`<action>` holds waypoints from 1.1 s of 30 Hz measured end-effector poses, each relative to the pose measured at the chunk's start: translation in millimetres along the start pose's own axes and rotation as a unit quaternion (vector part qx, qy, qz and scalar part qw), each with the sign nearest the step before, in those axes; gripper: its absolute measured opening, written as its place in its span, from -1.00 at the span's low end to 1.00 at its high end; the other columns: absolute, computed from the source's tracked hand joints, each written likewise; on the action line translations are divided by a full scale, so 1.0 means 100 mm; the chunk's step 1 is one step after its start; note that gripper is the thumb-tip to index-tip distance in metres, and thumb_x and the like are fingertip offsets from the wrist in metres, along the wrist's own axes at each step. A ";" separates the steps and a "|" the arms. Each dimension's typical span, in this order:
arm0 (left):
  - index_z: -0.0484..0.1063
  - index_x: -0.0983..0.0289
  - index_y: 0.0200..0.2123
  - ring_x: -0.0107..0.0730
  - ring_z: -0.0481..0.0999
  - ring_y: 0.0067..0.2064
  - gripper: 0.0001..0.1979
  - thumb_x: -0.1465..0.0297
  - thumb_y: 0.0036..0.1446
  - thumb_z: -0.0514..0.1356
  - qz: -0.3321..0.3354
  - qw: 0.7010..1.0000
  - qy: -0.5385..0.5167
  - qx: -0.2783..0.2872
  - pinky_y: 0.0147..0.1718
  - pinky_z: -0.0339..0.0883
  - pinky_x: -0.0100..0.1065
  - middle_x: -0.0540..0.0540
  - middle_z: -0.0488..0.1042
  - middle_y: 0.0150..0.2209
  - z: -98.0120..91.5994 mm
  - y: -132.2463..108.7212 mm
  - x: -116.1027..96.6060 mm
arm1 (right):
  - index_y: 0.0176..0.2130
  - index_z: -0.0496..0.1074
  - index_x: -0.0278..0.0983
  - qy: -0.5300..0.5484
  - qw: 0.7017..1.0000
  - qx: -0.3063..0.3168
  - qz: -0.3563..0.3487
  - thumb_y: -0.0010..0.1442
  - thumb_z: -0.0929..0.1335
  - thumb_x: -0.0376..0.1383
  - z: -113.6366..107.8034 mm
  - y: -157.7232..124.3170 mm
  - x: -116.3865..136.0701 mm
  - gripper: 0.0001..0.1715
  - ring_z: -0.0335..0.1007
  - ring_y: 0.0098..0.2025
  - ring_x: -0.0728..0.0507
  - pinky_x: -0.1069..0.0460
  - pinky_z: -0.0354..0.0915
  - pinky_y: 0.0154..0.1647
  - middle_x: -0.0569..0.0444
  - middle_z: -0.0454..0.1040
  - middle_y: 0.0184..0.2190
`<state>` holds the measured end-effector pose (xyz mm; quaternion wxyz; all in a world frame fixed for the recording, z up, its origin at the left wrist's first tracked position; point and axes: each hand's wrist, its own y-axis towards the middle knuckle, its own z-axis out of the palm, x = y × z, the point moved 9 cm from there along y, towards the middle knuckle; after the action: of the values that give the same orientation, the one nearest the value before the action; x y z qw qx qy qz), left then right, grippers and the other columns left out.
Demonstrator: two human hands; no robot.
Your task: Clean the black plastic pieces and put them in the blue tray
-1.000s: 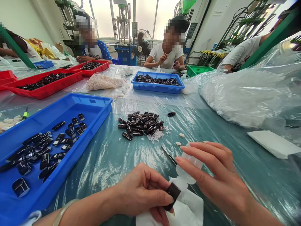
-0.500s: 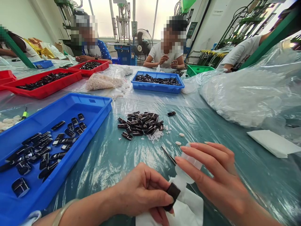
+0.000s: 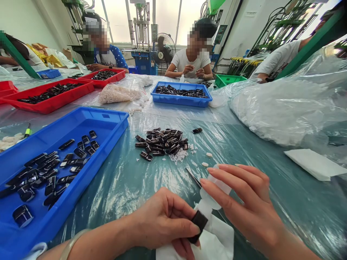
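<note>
My left hand [image 3: 162, 220] is closed round a small glossy black plastic part [image 3: 197, 224], pinched between thumb and fingers over a white cloth [image 3: 214, 240]. Just to its right, my right hand [image 3: 244, 202] wraps round a small translucent squeeze bottle [image 3: 214, 193] whose tip points down at the part. A thin dark tool [image 3: 194, 177], like tweezers, lies on the film behind the bottle. Farther back sits a loose pile of black parts [image 3: 161, 141] with white crumbs beside it.
A blue tray [image 3: 89, 124] with several black parts stands at my left. Red trays [image 3: 54, 103] and another blue tray [image 3: 181, 100] lie farther back. A large bag of white material [image 3: 284, 108] fills the right, a white sheet [image 3: 314, 164] beside it. Other people sit across the table.
</note>
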<state>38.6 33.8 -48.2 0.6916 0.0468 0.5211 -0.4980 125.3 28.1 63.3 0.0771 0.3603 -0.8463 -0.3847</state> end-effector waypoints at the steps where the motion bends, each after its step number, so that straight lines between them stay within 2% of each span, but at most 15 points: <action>1: 0.49 0.42 -0.46 -0.57 0.45 -0.57 -0.78 0.33 -0.09 0.25 0.001 1.000 0.002 0.002 -0.60 0.31 -0.60 0.06 0.43 -0.53 0.00 0.00 0.00 | -0.17 0.43 -0.22 0.000 1.000 -0.001 0.001 0.13 0.26 -0.57 0.00 0.00 0.00 -0.65 0.31 -0.09 -0.22 -0.21 0.21 -0.10 -0.02 0.46 -0.16; 8: 0.49 0.41 -0.46 -0.56 0.45 -0.57 -0.78 0.32 -0.09 0.25 -0.001 1.000 0.010 0.003 -0.59 0.30 -0.59 0.06 0.43 -0.53 0.00 0.00 0.00 | -0.18 0.44 -0.28 0.003 1.000 -0.011 0.002 0.12 0.27 -0.57 -0.01 0.01 0.01 -0.67 0.31 -0.08 -0.26 -0.23 0.22 -0.13 -0.08 0.45 -0.17; 19: 0.51 0.40 -0.42 -0.53 0.46 -0.55 -0.77 0.31 -0.08 0.26 0.009 1.000 0.001 0.006 -0.59 0.29 -0.59 0.06 0.44 -0.51 -0.02 0.00 -0.01 | -0.19 0.44 -0.24 0.023 1.000 0.015 -0.001 0.14 0.24 -0.56 0.01 0.01 -0.03 -0.67 0.34 -0.08 -0.23 -0.21 0.24 -0.11 -0.03 0.47 -0.15; 27: 0.52 0.40 -0.42 -0.54 0.46 -0.55 -0.77 0.32 -0.08 0.27 0.012 1.000 -0.005 0.008 -0.59 0.30 -0.59 0.07 0.44 -0.50 -0.01 -0.01 -0.02 | -0.18 0.44 -0.23 0.074 0.997 0.020 0.024 0.17 0.23 -0.55 0.00 0.00 -0.08 -0.66 0.28 -0.04 -0.24 -0.22 0.23 -0.10 -0.05 0.43 -0.14; 33: 0.52 0.40 -0.42 -0.54 0.47 -0.55 -0.78 0.33 -0.07 0.26 0.011 1.000 -0.009 0.012 -0.59 0.31 -0.59 0.07 0.45 -0.50 0.00 0.00 -0.02 | -0.20 0.44 -0.21 0.085 0.996 0.010 0.040 0.16 0.25 -0.53 0.00 0.03 -0.10 -0.69 0.31 -0.07 -0.23 -0.19 0.27 -0.14 -0.03 0.45 -0.19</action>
<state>38.6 35.1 -47.1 0.7011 0.0567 0.5082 -0.4969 130.8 36.0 67.2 0.1608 0.3581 -0.8542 -0.3411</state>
